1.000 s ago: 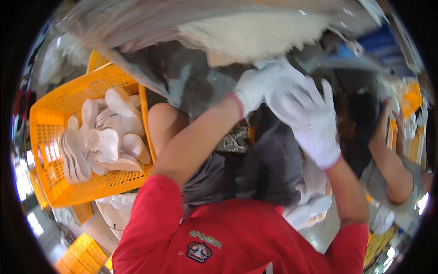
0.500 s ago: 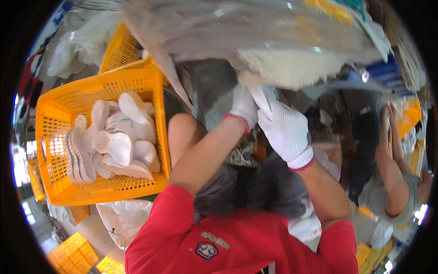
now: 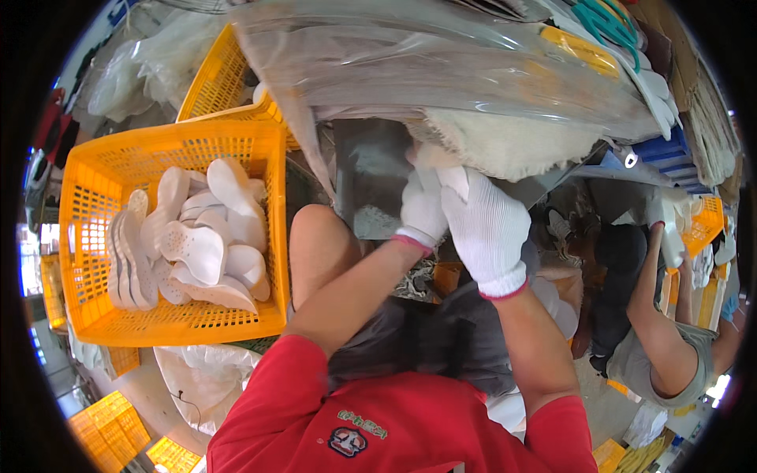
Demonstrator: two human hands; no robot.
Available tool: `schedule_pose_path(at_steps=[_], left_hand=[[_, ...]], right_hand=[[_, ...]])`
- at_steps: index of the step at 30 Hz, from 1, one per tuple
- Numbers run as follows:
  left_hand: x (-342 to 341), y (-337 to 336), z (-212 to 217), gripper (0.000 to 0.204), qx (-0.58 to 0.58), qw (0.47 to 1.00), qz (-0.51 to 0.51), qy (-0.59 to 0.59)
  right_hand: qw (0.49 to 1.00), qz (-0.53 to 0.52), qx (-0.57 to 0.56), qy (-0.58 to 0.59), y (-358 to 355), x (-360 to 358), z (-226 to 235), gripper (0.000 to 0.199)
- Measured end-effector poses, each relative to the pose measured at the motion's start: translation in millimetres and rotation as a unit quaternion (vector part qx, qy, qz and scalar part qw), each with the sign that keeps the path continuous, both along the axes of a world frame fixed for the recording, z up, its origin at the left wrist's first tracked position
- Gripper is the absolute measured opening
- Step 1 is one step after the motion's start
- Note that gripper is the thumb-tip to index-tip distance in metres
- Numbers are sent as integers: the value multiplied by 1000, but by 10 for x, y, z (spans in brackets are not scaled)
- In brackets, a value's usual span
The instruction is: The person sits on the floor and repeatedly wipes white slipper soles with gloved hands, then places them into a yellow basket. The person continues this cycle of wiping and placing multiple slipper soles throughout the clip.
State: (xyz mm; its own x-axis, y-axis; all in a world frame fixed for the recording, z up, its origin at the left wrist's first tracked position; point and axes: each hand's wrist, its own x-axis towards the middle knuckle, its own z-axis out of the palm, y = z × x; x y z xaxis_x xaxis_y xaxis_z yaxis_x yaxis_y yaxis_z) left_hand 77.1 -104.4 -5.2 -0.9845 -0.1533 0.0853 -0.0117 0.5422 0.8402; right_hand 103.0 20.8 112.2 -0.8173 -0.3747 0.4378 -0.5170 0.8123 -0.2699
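My left hand (image 3: 423,209), in a white knit glove with a pink cuff, is closed in front of the fluffy cream cloth. Close against it, my right hand (image 3: 487,223), gloved alike, is closed too. Between them is a pale, smooth piece (image 3: 430,177) that looks like a white insole; it is blurred and mostly hidden by the gloves. To the left, an orange basket (image 3: 177,335) holds several white insoles (image 3: 193,251), some with small holes. The cream cloth (image 3: 505,142) hangs out from under clear plastic sheeting (image 3: 441,63) just beyond my hands.
A dark grey metal surface (image 3: 367,173) lies behind my left hand. Another orange basket (image 3: 213,79) stands beyond the first. Teal-handled scissors (image 3: 611,27) lie at the far right. A co-worker (image 3: 670,347) sits at the right. A white sack (image 3: 201,378) is below the basket.
Both hands have come slightly nearer and closer together, with the right hand shifting left against the left one. The pale piece between them shows less than before.
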Motion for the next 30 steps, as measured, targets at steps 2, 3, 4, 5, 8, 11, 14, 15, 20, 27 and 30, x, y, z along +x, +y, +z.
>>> schedule_pose_path(at_steps=[2, 3, 4, 5, 8, 11, 14, 15, 20, 27, 30], left_hand=[[47, 171, -48, 47, 113, 987, 104, 50], [51, 206, -66, 47, 253, 965, 55, 35], [91, 297, -65, 45, 384, 923, 29, 20], [123, 305, -59, 44, 503, 862, 3, -67], [16, 274, 73, 41, 712, 656, -3, -249], [-329, 58, 315, 56, 676, 649, -13, -348], [-550, 4, 523, 67, 675, 722, -4, -150], [-500, 40, 549, 70, 673, 734, 18, -95], [210, 254, 372, 92, 800, 526, -62, -284], [-215, 184, 228, 58, 825, 543, -17, -155], [-404, 103, 143, 44, 568, 821, 11, 59]], right_hand=[[998, -4, 61, -1, -58, -129, -32, 21], [991, 50, 103, 65, -34, -104, 7, 23], [939, 55, -209, -267, -73, -83, 72, 26], [951, 32, -118, -283, -46, 16, 165, 33], [908, 52, -178, -375, 16, 373, 579, 60], [856, 28, -280, -433, -13, 509, 691, 82], [764, 35, -342, -547, -194, 44, 690, 46], [713, 38, -380, -588, -188, -59, 752, 40], [935, -10, -117, -335, 181, 884, 466, 95], [980, 19, -93, -176, 239, 794, 402, 66], [971, -28, 8, -237, -71, 176, 516, 59]])
